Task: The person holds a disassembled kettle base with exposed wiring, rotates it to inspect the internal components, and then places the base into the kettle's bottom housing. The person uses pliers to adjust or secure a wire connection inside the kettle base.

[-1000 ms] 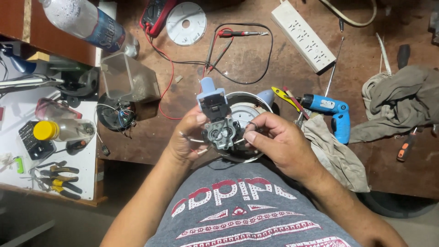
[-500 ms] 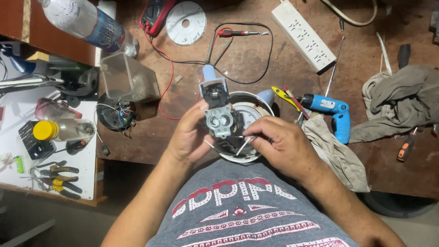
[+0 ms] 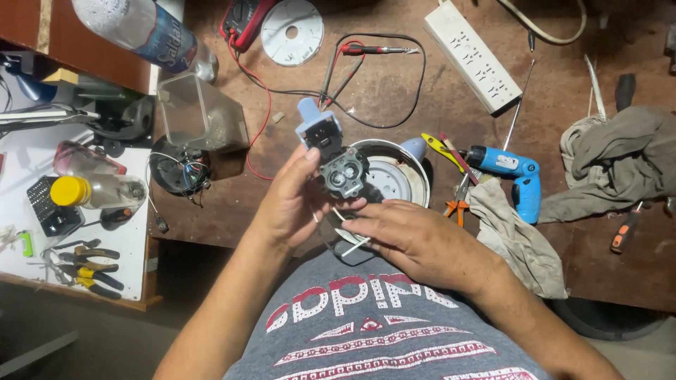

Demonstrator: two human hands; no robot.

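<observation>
My left hand [image 3: 291, 200] grips a small grey and black motor-like part [image 3: 342, 173] with a pale blue plastic connector [image 3: 315, 128] on top, holding it upright over a round white and metal appliance base [image 3: 394, 176]. My right hand [image 3: 408, 236] lies flat just below the part, fingertips near its bottom edge and on a thin white wire [image 3: 353, 245]. Whether the right fingers pinch the wire is unclear.
A brown workbench [image 3: 394, 98] carries a white power strip [image 3: 472, 56], a multimeter [image 3: 243, 17] with red and black probes [image 3: 373, 51], a blue drill [image 3: 510, 172], rags [image 3: 620, 158], pliers [image 3: 456, 204], a clear container [image 3: 197, 116] and a plastic bottle [image 3: 137, 32]. Hand tools [image 3: 84, 264] lie on a white shelf at left.
My left hand has turned the part and kept it upright. My right hand has dropped from the part's side to lie flat below it.
</observation>
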